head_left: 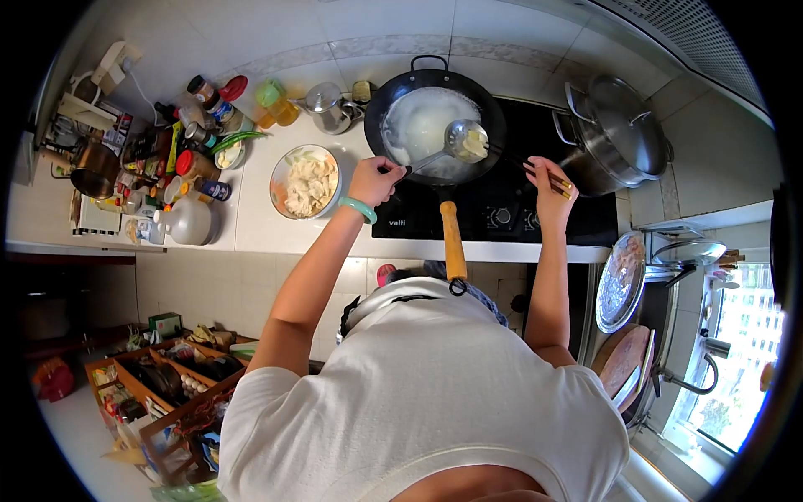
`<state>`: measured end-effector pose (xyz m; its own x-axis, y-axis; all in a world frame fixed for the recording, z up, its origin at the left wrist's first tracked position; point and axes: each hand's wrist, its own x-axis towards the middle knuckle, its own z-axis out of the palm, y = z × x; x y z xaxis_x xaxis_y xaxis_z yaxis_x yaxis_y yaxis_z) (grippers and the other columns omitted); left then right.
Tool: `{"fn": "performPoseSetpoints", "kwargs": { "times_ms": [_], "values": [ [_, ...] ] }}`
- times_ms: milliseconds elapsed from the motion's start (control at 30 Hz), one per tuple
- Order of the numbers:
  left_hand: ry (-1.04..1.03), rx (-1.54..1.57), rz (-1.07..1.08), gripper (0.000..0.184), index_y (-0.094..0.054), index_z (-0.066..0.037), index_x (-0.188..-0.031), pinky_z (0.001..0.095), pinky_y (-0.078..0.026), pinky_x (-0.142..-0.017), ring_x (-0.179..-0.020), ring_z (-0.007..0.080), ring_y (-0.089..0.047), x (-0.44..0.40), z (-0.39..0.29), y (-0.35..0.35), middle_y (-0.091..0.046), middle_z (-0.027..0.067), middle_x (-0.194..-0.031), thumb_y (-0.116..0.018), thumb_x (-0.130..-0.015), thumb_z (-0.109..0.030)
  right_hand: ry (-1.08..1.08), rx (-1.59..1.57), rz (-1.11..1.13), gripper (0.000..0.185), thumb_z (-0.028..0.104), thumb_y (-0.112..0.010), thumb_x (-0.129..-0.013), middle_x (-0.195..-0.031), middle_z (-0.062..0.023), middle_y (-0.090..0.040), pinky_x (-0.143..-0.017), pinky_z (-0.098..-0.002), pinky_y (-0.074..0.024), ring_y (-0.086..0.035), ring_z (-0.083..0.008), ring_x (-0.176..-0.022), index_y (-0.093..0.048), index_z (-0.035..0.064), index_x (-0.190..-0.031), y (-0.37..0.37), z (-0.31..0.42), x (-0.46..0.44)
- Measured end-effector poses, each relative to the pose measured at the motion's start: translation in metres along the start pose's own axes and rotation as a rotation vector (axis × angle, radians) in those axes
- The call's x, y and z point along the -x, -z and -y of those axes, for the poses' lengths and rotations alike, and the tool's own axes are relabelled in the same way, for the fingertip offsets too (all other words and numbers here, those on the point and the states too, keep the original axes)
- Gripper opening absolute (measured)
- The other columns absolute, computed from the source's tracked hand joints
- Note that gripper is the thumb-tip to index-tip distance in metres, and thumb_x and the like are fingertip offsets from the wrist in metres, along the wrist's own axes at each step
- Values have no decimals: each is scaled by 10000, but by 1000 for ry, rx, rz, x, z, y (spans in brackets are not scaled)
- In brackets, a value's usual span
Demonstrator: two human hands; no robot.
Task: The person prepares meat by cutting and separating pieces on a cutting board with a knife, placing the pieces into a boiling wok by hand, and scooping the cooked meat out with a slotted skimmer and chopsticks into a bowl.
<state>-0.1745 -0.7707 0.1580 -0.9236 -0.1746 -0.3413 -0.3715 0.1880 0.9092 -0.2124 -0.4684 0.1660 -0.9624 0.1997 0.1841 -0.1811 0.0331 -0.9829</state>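
Observation:
A black wok with a wooden handle holds whitish, cloudy liquid on the stove. My left hand, a green bangle at its wrist, is closed around the handle of a slotted ladle. The ladle's bowl is over the wok with pale yellowish pieces in it. My right hand grips chopsticks, whose tips reach toward the ladle's bowl. Left of my left hand, a bowl filled with pale, lumpy pieces sits on the white counter.
A large lidded steel pot stands right of the wok. Bottles, jars and a white jug crowd the counter's left side, near a small steel kettle. A foil-covered plate and round wooden board lie at right.

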Motion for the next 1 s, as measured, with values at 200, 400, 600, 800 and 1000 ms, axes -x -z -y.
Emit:
{"fn": "performPoseSetpoints", "kwargs": {
  "times_ms": [200, 400, 600, 800, 1000],
  "values": [
    [32, 83, 2, 174, -586, -49, -785, 197, -262, -336, -395, 57, -421, 15, -8, 8, -479, -3, -518, -678, -819, -194, -33, 38, 89, 152, 62, -572, -885, -883, -95, -670, -712, -275, -567, -655, -150, -819, -655, -47, -950, -16, -4, -4],
    [-38, 136, -29, 160, -583, -47, -790, 182, -268, -352, -424, 45, -426, 30, -2, 25, -486, -16, -548, -676, -819, -174, -5, 38, 132, 169, 66, -566, -892, -916, -99, -669, -726, -275, -564, -653, -157, -863, -643, -41, -997, -31, 0, -5],
    [20, 165, -80, 152, -582, -56, -795, 179, -260, -350, -418, 38, -416, 49, -1, 41, -486, -24, -548, -671, -828, -175, 57, 43, 209, 194, 45, -555, -893, -955, -96, -667, -764, -264, -551, -644, -144, -883, -634, -27, -1054, -39, 8, -4],
    [65, 209, -103, 137, -585, -58, -809, 181, -246, -346, -411, 29, -406, 60, 5, 47, -488, -25, -546, -668, -829, -164, 51, -24, 208, 192, 39, -549, -894, -968, -114, -658, -780, -289, -552, -643, -166, -889, -633, -38, -1049, -52, 1, 0],
    [21, 251, -142, 134, -589, -49, -806, 174, -237, -343, -413, 27, -410, 67, 11, 45, -487, -29, -538, -663, -831, -158, -161, -287, 121, 223, 73, -537, -904, -950, -166, -642, -794, -334, -561, -652, -245, -881, -593, -84, -1053, -62, -22, -8]
  ]
}}
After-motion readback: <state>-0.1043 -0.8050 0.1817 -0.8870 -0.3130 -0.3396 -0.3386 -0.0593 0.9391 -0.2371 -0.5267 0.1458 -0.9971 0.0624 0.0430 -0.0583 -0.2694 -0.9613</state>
